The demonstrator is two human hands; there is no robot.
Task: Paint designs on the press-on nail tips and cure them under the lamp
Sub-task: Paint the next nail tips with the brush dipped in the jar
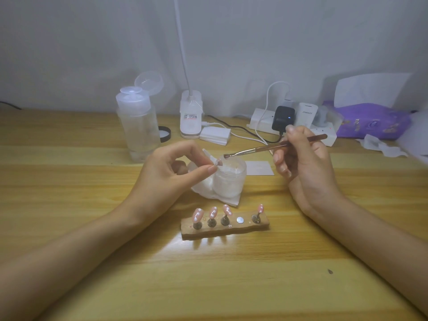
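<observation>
My left hand (172, 169) pinches a small pink nail tip (218, 162) between thumb and forefinger, just over the rim of a white frosted jar (228, 181). My right hand (303, 158) grips a brown brush (266, 149); its bristle end hovers right above the held tip. A wooden holder (225, 229) sits near me with several pink nail tips (198, 215) dotted white on small stands, and one bare metal disc (240, 220) between them.
A crumpled white tissue (208, 193) lies under the jar. Behind stand a clear pump bottle (137, 123), a white lamp base (191, 117), a power strip with plugs (289, 121), cables, a purple tissue pack (370, 121) and a white card (259, 167).
</observation>
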